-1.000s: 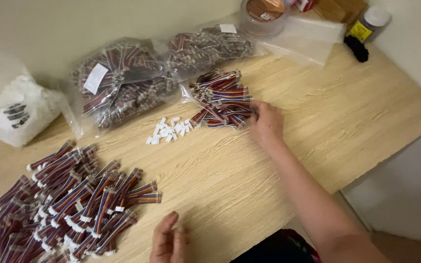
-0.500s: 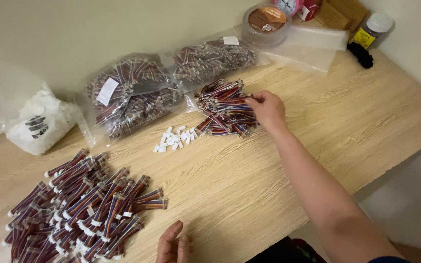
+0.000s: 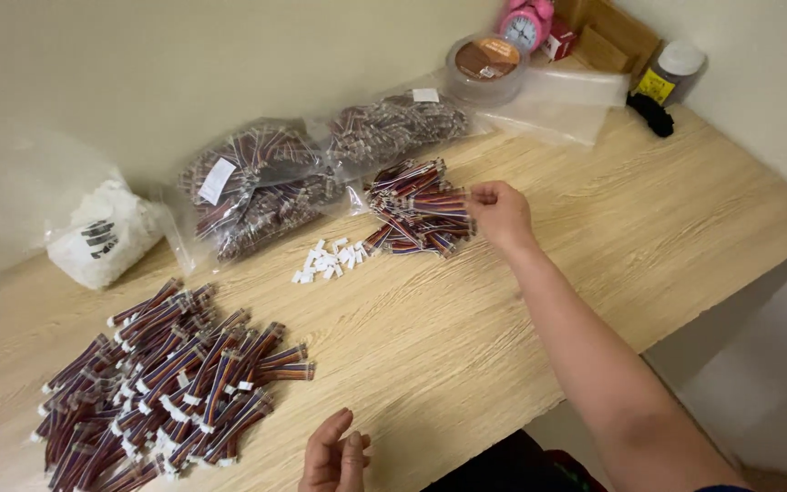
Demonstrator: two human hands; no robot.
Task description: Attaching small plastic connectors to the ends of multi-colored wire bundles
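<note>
The right hand (image 3: pixel 500 215) has its fingers pinched together on a wire from the small pile of ribbon cables (image 3: pixel 414 209). The left hand (image 3: pixel 335 455) rests loosely curled, holding nothing, on the wooden table (image 3: pixel 521 319).

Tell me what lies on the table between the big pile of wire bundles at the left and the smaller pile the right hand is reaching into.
The head view shows a cluster of small white connectors there, otherwise bare wooden table.

My right hand (image 3: pixel 500 214) is reaching far across the wooden table (image 3: pixel 667 237), fingertips touching the small pile of striped wire bundles (image 3: pixel 416 208). My left hand (image 3: pixel 334 454) is resting at the near edge, fingers loose, just right of the big heap of finished bundles (image 3: pixel 170 378). White connectors (image 3: pixel 325 261) are lying between.
</note>
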